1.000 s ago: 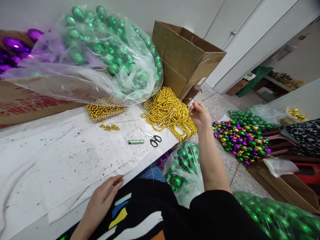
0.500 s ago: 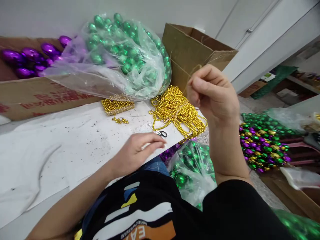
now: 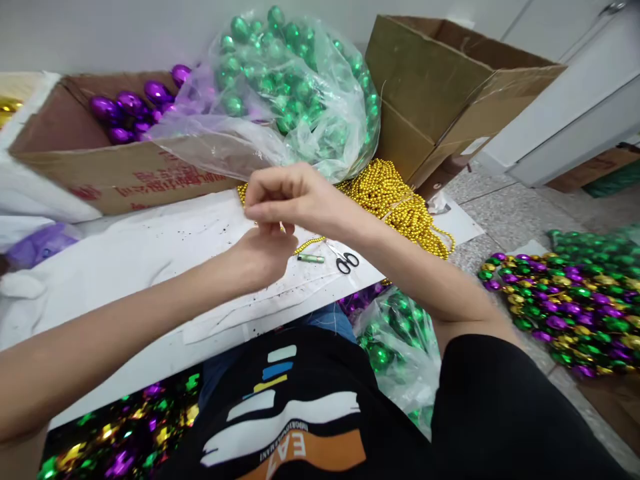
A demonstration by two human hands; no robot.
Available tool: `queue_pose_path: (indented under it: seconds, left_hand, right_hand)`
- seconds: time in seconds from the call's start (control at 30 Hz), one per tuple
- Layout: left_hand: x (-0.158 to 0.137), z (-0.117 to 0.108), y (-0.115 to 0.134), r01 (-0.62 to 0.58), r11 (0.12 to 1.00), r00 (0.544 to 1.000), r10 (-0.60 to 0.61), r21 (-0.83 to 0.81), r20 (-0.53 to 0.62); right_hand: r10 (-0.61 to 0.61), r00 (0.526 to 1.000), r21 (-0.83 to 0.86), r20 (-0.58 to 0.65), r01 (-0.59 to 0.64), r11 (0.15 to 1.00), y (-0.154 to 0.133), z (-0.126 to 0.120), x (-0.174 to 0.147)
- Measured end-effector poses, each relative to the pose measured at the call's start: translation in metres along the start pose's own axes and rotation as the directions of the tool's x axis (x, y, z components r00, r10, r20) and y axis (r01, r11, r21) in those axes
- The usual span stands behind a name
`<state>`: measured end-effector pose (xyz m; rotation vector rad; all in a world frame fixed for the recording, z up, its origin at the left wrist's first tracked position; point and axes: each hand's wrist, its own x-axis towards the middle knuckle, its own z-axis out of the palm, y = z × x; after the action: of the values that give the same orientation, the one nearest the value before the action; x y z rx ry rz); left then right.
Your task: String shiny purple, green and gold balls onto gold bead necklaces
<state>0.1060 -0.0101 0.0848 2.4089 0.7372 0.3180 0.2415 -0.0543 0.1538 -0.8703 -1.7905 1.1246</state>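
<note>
My right hand (image 3: 290, 197) is closed in a pinch above the white-covered table (image 3: 200, 247). Just below it, my left hand (image 3: 265, 257) has its fingers curled up and meeting the right fingertips. Whatever lies between the fingers is too fine or hidden to make out. Beyond my right wrist lies a heap of gold bead strands (image 3: 395, 200). Scissors (image 3: 343, 257) with black handles rest near the table edge, beside a small green cylinder (image 3: 311, 258). A gold bead string (image 3: 310, 245) runs close to the cylinder.
A cardboard box (image 3: 125, 167) at the back left holds purple balls (image 3: 131, 103). A clear bag of green balls (image 3: 295, 87) leans over it. Another tall box (image 3: 425, 80) stands at the back right. Multicoloured bead strands (image 3: 565, 300) lie right; bagged green balls (image 3: 395, 340) sit below the edge.
My right hand has come down and left from its raised position, where it pinched a thin thread, to meet my left hand. The view has shifted, and the green cylinder now shows.
</note>
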Motion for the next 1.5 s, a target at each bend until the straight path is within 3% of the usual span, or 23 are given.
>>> queue_pose_path:
  seconds: [0.1, 0.17, 0.27, 0.37, 0.43, 0.57, 0.67, 0.73, 0.8, 0.87, 0.97, 1.1, 1.2, 1.3, 1.4, 1.5]
  left_hand:
    - [-0.001, -0.023, -0.006, 0.131, 0.991, 0.972, -0.130, 0.006, 0.196]
    - [-0.001, -0.037, -0.011, 0.267, 0.957, 0.939, -0.232, -0.110, 0.254]
    - [-0.004, -0.052, -0.024, 0.420, 0.855, 0.906, -0.374, -0.305, 0.200]
    - [-0.013, -0.066, -0.034, 0.460, 0.802, 0.885, -0.448, -0.380, 0.126]
    - [-0.021, -0.077, -0.037, 0.443, 0.803, 0.885, -0.463, -0.399, 0.050]
    - [-0.042, -0.104, -0.037, 0.395, 0.842, 0.881, -0.460, -0.367, -0.108]
    - [-0.059, -0.121, -0.041, 0.411, 0.866, 0.863, -0.471, -0.284, -0.185]
    - [-0.071, -0.129, -0.047, 0.466, 0.862, 0.844, -0.501, -0.200, -0.190]
    - [-0.082, -0.132, -0.057, 0.524, 0.845, 0.828, -0.535, -0.107, -0.170]
    - [-0.094, -0.130, -0.066, 0.573, 0.815, 0.806, -0.579, -0.081, -0.124]
    - [-0.111, -0.116, -0.078, 0.643, 0.729, 0.751, -0.660, -0.235, 0.005]
    - [-0.133, -0.087, -0.105, 0.664, 0.582, 0.709, -0.689, -0.469, 0.149]
    - [-0.147, -0.070, -0.126, 0.644, 0.498, 0.715, -0.662, -0.580, 0.225]
    - [-0.157, -0.054, -0.139, 0.664, 0.412, 0.687, -0.665, -0.624, 0.293]
    - [-0.166, -0.039, -0.147, 0.708, 0.358, 0.648, -0.672, -0.608, 0.358]
    - [-0.180, -0.022, -0.154, 0.739, 0.391, 0.637, -0.670, -0.549, 0.380]
  right_hand:
    - [0.063, 0.996, 0.110, -0.063, -0.056, 0.992, 0.030, -0.011, 0.002]
    - [0.135, 0.985, 0.115, -0.105, -0.123, 0.986, 0.061, -0.015, -0.002]
    - [0.277, 0.956, -0.096, -0.098, -0.286, 0.953, 0.110, -0.018, -0.015]
    - [0.460, 0.882, -0.473, -0.107, -0.452, 0.756, 0.146, -0.033, -0.034]
    - [0.481, 0.854, -0.571, -0.199, -0.500, 0.651, 0.160, -0.052, -0.049]
    - [0.454, 0.810, -0.586, -0.370, -0.583, 0.563, 0.163, -0.101, -0.074]
    - [0.455, 0.777, -0.555, -0.435, -0.629, 0.545, 0.144, -0.134, -0.087]
    - [0.452, 0.776, -0.463, -0.440, -0.627, 0.626, 0.121, -0.149, -0.093]
    - [0.438, 0.800, -0.295, -0.411, -0.571, 0.766, 0.092, -0.156, -0.098]
    - [0.430, 0.827, -0.178, -0.363, -0.515, 0.839, 0.066, -0.154, -0.102]
    - [0.464, 0.816, -0.233, -0.344, -0.553, 0.800, 0.049, -0.140, -0.113]
    - [0.546, 0.753, -0.385, -0.366, -0.657, 0.648, 0.078, -0.119, -0.135]
    - [0.560, 0.773, -0.395, -0.298, -0.633, 0.666, 0.109, -0.103, -0.147]
    - [0.598, 0.776, -0.385, -0.202, -0.624, 0.680, 0.126, -0.084, -0.153]
    - [0.695, 0.708, -0.424, -0.128, -0.672, 0.607, 0.132, -0.062, -0.160]
    - [0.763, 0.640, -0.430, -0.092, -0.717, 0.550, 0.138, -0.041, -0.171]
